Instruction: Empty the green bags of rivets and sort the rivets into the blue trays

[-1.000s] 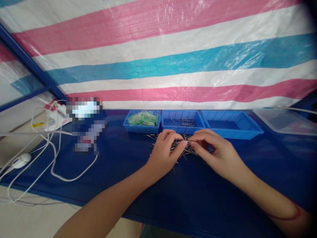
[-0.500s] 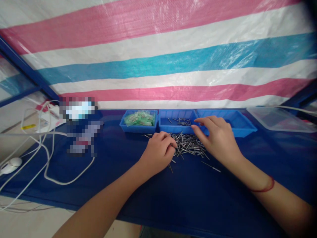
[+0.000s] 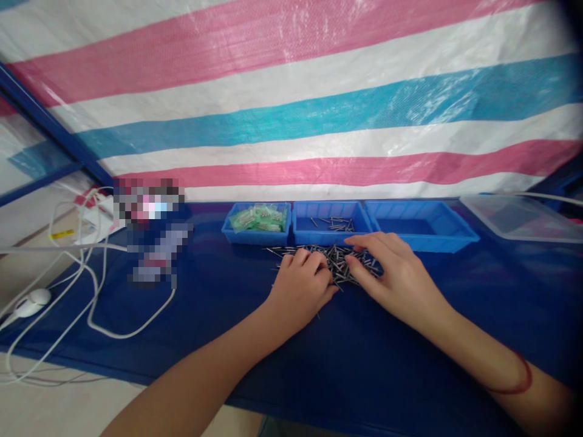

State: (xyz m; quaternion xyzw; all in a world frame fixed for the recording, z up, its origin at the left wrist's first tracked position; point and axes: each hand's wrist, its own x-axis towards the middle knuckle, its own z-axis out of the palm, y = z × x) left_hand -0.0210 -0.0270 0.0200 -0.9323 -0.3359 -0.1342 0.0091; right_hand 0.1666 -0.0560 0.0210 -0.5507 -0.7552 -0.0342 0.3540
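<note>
A loose pile of thin metal pins that look like blind rivets [image 3: 339,261] lies on the blue table in front of the bins. My left hand [image 3: 303,279] rests on the pile's left side, fingers curled inward and thumb low; what is inside the curl is hidden. Over the right side of the pile is my right hand [image 3: 394,273], its thumb and fingers apart with nothing visible between them. Behind the pile, the middle blue bin [image 3: 330,238] contains several similar pins.
The left blue bin [image 3: 255,238] holds green-and-clear packets [image 3: 259,218]. To the right stand another blue bin [image 3: 423,243] and a translucent plastic lid or tray [image 3: 523,221]. White cables [image 3: 122,335] run across the table's left side. A striped sheet [image 3: 291,127] hangs behind.
My right hand has come down from the middle bin's right edge to the pile. My left hand has shifted slightly right and nearer me, its thumb now stretched lower. The view has tilted slightly.
</note>
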